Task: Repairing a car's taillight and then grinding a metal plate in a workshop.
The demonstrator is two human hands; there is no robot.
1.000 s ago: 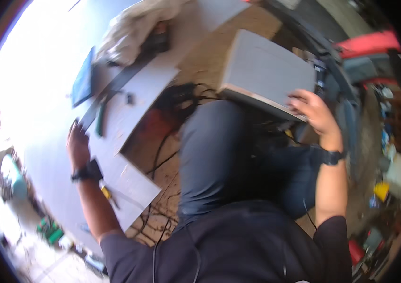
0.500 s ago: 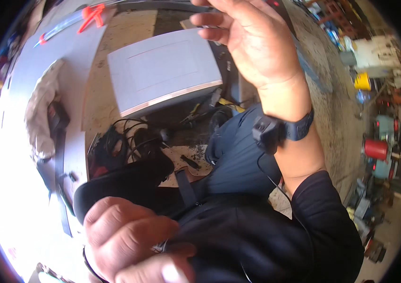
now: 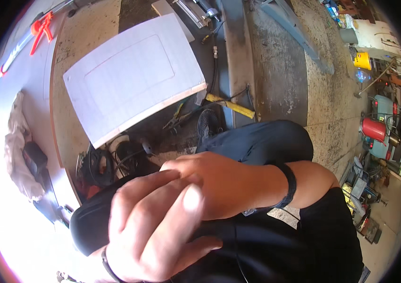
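My left hand (image 3: 153,221) is in the foreground with curled fingers and its thumb out, overlapping my right hand (image 3: 210,179). What the left fingers hold, if anything, is hidden, as are the right fingers. Both hands are over my lap, below a pale board (image 3: 129,75) with a drawn rounded rectangle and a light front edge. Under and beside the board lie dark cables, a yellow bar-like tool (image 3: 231,104) and dark power tools (image 3: 97,165).
A large white panel (image 3: 30,80) on the left carries a red caulking gun (image 3: 41,33) and crumpled beige cloth (image 3: 19,146). Grey metal beams (image 3: 299,40) run at upper right. A yellow bucket (image 3: 362,60), red container (image 3: 374,129) and clutter line the right.
My right hand has come down from raised in front to my lap, behind my left hand, which has moved up and rightward over it. The view has shifted since a second ago.
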